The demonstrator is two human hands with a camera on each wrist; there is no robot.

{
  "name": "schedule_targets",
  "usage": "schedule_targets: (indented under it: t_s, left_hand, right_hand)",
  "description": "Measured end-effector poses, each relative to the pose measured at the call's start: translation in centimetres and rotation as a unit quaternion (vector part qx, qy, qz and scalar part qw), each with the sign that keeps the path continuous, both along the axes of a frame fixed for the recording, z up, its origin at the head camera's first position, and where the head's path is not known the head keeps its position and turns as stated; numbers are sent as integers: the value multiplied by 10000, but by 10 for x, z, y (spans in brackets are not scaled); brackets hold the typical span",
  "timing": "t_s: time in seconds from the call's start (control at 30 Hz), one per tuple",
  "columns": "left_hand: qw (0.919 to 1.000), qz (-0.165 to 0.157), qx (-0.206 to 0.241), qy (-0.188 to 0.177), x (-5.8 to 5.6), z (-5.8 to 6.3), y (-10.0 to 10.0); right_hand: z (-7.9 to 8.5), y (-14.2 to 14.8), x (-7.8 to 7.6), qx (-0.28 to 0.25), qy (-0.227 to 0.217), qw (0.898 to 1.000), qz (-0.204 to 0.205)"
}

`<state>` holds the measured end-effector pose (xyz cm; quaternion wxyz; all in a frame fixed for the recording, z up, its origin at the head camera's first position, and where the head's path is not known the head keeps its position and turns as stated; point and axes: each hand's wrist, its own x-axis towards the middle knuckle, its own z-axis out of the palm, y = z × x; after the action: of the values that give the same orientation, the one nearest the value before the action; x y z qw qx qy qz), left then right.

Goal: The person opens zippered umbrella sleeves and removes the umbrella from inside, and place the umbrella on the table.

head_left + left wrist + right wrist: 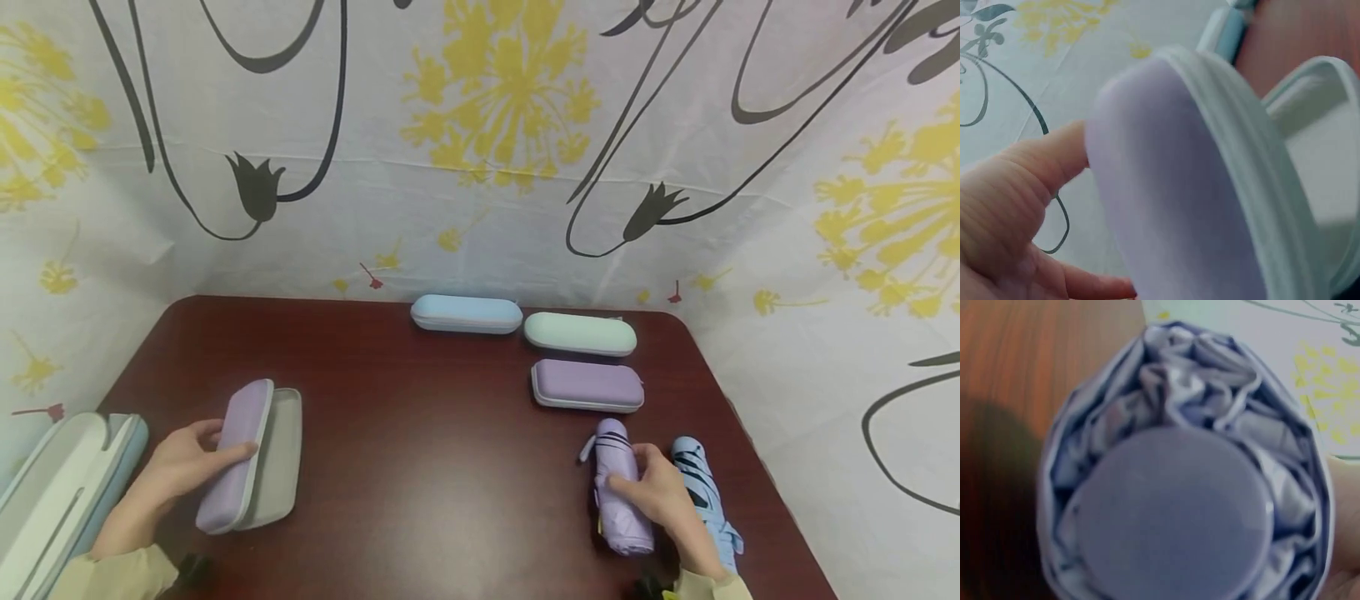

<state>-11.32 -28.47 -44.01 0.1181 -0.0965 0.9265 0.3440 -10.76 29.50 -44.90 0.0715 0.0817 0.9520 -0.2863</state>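
Purple umbrella (626,500), folded, is near R on the surface side, held in the R hand (663,496); L hand (180,462) is at the near L w/ the lid (236,471) of an open purple-and-grey case.

Step in hand, as judged: managing umbrella & lid at once, one per hand. To do it well, grip the umbrella round its middle, firm enough that the loose folds don't slip, w/o crushing them. Mind the strap (587,450) by its far end, as it cd snag. Tip the lid L, clear of the tray half (281,462), w/ light pressure; the shell looks stiff, so no need to squeeze.

Rel. to fingers: umbrella sits btwn R thumb, laid over its top, & R fingers along its right side, so the gap is narrowed to its width. Its round end cap (1175,512) fills the right wrist view. Whether it's lifted or resting on the surface (420,467), can't tell. L thumb & fingers have the lid btwn them; umbrella is well apart from these, off to the right. Blue umbrella (705,500) is just right of R hand; closed purple case (587,386) is just far of the held one.
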Motion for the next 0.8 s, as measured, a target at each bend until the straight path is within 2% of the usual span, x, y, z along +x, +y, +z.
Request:
schedule_targets:
  t_s: [0.13,0.37,0.63,0.8]
  left_hand:
    - [9973,-113,-704,171,1,1,-7]
    - [9889,-42,-1373,569,5,-2,-11]
    - [9784,351,-1810,934,11,-9,-10]
    - [9763,467,-1922,877,10,-6,-12]
  right_hand:
    - [-2,11,5,261,66,9996,-69]
    - [-7,19,11,521,232,9983,-113]
    - [-7,33,16,745,279,9968,-22]
    - [-6,42,17,771,162,9969,-31]
